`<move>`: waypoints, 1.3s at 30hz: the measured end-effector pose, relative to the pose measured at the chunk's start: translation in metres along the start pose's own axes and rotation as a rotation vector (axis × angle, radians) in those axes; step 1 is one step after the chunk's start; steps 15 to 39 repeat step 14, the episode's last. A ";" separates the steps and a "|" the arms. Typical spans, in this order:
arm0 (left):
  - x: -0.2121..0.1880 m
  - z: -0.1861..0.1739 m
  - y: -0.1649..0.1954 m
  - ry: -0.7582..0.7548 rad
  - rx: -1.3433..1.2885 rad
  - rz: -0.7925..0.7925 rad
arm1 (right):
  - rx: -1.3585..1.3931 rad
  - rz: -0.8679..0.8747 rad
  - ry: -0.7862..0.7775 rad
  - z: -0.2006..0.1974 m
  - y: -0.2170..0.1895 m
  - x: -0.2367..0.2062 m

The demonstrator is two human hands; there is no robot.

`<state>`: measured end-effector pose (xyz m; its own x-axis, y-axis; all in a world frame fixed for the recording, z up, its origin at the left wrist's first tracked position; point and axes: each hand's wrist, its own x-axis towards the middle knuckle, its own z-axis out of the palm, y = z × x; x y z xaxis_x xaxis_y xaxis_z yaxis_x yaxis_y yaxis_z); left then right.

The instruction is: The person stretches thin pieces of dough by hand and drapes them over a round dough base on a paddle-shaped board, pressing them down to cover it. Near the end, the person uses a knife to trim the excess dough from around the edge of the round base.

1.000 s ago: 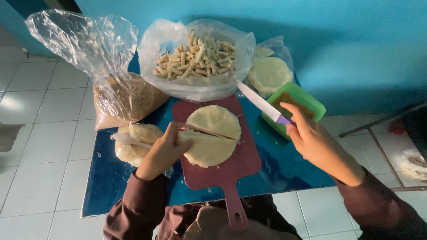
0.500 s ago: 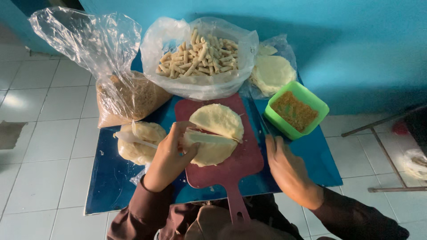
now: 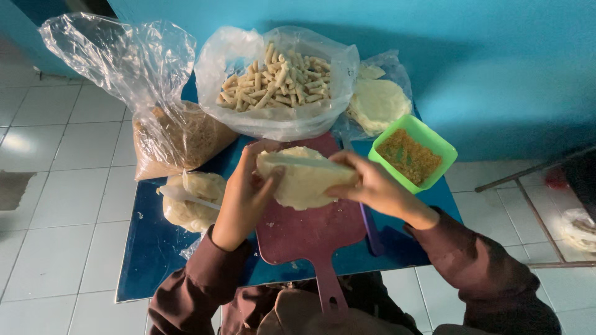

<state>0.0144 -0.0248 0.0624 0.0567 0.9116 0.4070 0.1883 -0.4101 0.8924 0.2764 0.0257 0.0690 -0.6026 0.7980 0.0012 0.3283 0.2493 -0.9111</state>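
Two hands point(image 3: 248, 195) point(image 3: 372, 186), one dough sheet point(image 3: 304, 180)

Pale dough sheet point(image 3: 307, 180), maroon cutting board point(image 3: 310, 232), green tub point(image 3: 434, 144).

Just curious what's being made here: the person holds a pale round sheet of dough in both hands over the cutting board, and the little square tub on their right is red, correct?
Not quite: the tub is green, not red, as the head view shows. The rest holds: the left hand and right hand both hold the pale dough sheet over the cutting board.
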 end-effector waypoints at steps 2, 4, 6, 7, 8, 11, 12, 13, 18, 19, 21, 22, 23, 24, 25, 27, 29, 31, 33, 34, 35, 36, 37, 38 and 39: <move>0.005 -0.003 -0.011 0.022 0.186 0.115 | 0.289 0.029 0.070 -0.009 0.005 0.015; 0.013 -0.006 -0.020 -0.101 0.115 -0.016 | 0.430 -0.065 0.184 -0.011 0.006 0.028; 0.013 -0.005 -0.027 -0.222 0.085 -0.190 | 0.443 -0.141 0.267 -0.006 0.006 0.043; 0.012 0.002 -0.030 -0.282 0.089 -0.298 | 0.383 -0.169 0.293 -0.002 0.005 0.050; 0.012 0.007 -0.033 -0.342 0.093 -0.403 | 0.322 -0.197 0.321 0.001 0.004 0.055; 0.017 0.014 -0.039 -0.400 0.334 -0.233 | 0.050 -0.310 0.221 0.004 -0.005 0.069; 0.021 0.013 -0.042 -0.369 0.187 -0.254 | 0.068 -0.313 0.178 0.003 -0.009 0.072; 0.025 0.010 -0.045 -0.339 0.041 -0.274 | 0.089 -0.316 0.135 0.002 -0.012 0.074; 0.029 0.009 -0.048 -0.308 -0.105 -0.293 | 0.109 -0.319 0.092 0.001 -0.015 0.076; 0.029 0.009 -0.048 -0.308 -0.105 -0.293 | 0.109 -0.319 0.092 0.001 -0.015 0.076; 0.029 0.009 -0.048 -0.308 -0.105 -0.293 | 0.109 -0.319 0.092 0.001 -0.015 0.076; 0.029 0.009 -0.048 -0.308 -0.105 -0.293 | 0.109 -0.319 0.092 0.001 -0.015 0.076; 0.029 0.009 -0.048 -0.308 -0.105 -0.293 | 0.109 -0.319 0.092 0.001 -0.015 0.076; 0.029 0.009 -0.048 -0.308 -0.105 -0.293 | 0.109 -0.319 0.092 0.001 -0.015 0.076; 0.029 0.009 -0.048 -0.308 -0.105 -0.293 | 0.109 -0.319 0.092 0.001 -0.015 0.076; 0.029 0.009 -0.048 -0.308 -0.105 -0.293 | 0.109 -0.319 0.092 0.001 -0.015 0.076; 0.029 0.009 -0.048 -0.308 -0.105 -0.293 | 0.109 -0.319 0.092 0.001 -0.015 0.076; 0.029 0.009 -0.048 -0.308 -0.105 -0.293 | 0.109 -0.319 0.092 0.001 -0.015 0.076; 0.029 0.009 -0.048 -0.308 -0.105 -0.293 | 0.109 -0.319 0.092 0.001 -0.015 0.076; 0.029 0.009 -0.048 -0.308 -0.105 -0.293 | 0.109 -0.319 0.092 0.001 -0.015 0.076; 0.029 0.009 -0.048 -0.308 -0.105 -0.293 | 0.109 -0.319 0.092 0.001 -0.015 0.076; 0.029 0.009 -0.048 -0.308 -0.105 -0.293 | 0.109 -0.319 0.092 0.001 -0.015 0.076; 0.029 0.009 -0.048 -0.308 -0.105 -0.293 | 0.109 -0.319 0.092 0.001 -0.015 0.076; 0.029 0.009 -0.048 -0.308 -0.105 -0.293 | 0.109 -0.319 0.092 0.001 -0.015 0.076; 0.029 0.009 -0.048 -0.308 -0.105 -0.293 | 0.109 -0.319 0.092 0.001 -0.015 0.076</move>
